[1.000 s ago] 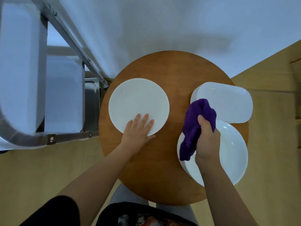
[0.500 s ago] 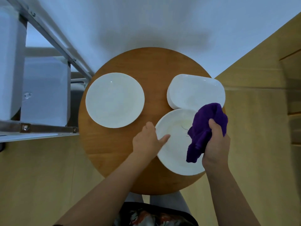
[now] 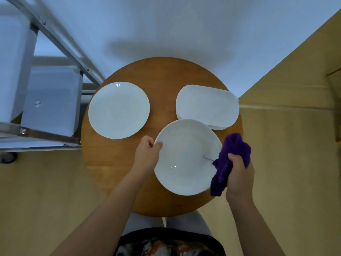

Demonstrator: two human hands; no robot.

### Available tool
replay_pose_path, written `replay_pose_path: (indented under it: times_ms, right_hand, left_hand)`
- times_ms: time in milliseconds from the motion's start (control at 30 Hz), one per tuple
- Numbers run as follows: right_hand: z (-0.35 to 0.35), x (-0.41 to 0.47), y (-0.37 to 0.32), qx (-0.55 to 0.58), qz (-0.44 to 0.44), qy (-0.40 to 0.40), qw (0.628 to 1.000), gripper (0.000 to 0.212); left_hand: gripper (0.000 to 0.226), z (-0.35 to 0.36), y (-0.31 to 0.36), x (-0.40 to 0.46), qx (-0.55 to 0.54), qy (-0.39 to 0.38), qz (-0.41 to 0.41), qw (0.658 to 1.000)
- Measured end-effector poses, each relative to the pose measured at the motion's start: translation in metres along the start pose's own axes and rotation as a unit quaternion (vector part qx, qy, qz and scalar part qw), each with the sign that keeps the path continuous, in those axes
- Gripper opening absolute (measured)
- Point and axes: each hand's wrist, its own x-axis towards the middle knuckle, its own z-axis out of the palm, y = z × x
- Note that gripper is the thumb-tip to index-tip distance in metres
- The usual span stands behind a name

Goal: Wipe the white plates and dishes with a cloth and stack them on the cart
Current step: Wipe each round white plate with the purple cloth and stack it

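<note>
Plates are sitting on a round wooden tabletop (image 3: 114, 169) right now: a flat round plate (image 3: 119, 110) on the left side, an oblong white dish (image 3: 207, 107) at the back right, and a deeper round plate (image 3: 186, 157) at the front with its far edge overlapping that dish. The left hand (image 3: 147, 157) is pinching the near plate's left rim, thumb on top and fingers curling under. The right hand (image 3: 239, 174) is gripping a bunched purple cloth (image 3: 232, 159), which is touching the plate's right edge, where a dark smudge is showing. Off to the left a metal cart (image 3: 49, 134) is standing beside the tabletop, holding white bins (image 3: 49, 100).
</note>
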Motion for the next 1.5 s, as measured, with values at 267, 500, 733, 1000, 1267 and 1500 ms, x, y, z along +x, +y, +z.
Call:
replay_pose_path:
  times_ms: [267, 500, 733, 1000, 1267, 1500]
  right_hand:
    - [0.016, -0.022, 0.024, -0.015, -0.038, 0.033, 0.999, 0.045]
    - [0.041, -0.040, 0.034, -0.207, -0.057, 0.015, 0.977, 0.084]
    - [0.071, -0.025, 0.021, -0.300, -0.106, 0.013, 0.948, 0.090]
    - [0.092, -0.014, -0.003, -0.329, -0.330, -0.061, 0.883, 0.082]
    - [0.092, -0.024, -0.011, -0.303, -0.398, -0.341, 0.796, 0.054]
    - [0.074, -0.038, -0.011, -0.152, -0.283, -0.434, 0.841, 0.024]
  left_hand:
    - [0.041, 0.005, 0.009, -0.030, -0.212, -0.105, -0.084, 0.968]
    - [0.053, 0.017, 0.001, -0.051, -0.300, -0.042, -0.127, 0.944]
    - [0.044, 0.026, 0.000, -0.069, -0.346, 0.006, -0.145, 0.927]
    - [0.055, 0.005, 0.013, -0.066, -0.328, -0.061, -0.042, 0.942]
    - [0.051, -0.006, 0.029, -0.054, -0.373, -0.075, -0.014, 0.925]
    - [0.080, -0.005, 0.034, -0.050, -0.454, -0.067, -0.130, 0.879]
